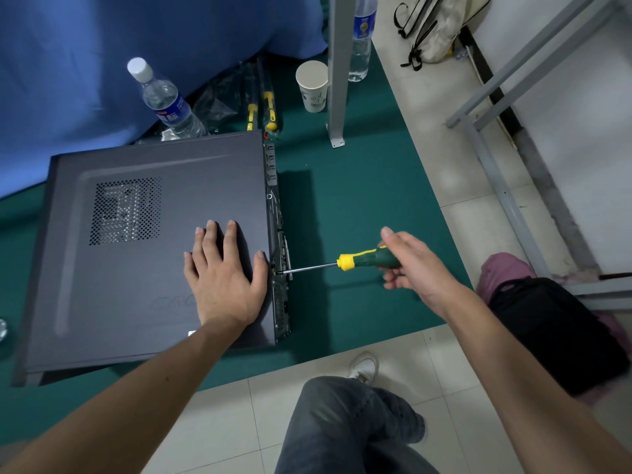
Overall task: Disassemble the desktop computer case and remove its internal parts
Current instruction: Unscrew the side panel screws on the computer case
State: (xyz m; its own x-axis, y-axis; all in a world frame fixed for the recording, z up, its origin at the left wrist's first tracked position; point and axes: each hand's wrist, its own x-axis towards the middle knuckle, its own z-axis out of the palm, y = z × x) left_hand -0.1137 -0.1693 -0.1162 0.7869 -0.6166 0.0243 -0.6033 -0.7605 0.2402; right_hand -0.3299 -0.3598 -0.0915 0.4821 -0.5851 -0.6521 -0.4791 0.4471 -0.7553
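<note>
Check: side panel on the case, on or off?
On. The side panel covers the case; left hand presses it, screwdriver at the rear edge.

A wide bare stretch of dark green table mat [359, 200] lies right of centre, beside the flat grey metal computer case [150, 248]. Above it stand obstacles: a white paper cup [313, 86], a grey metal post [338, 70], a clear plastic water bottle [167, 100] upper left, and two bagged yellow-handled tools [261, 109] between bottle and cup.
</note>
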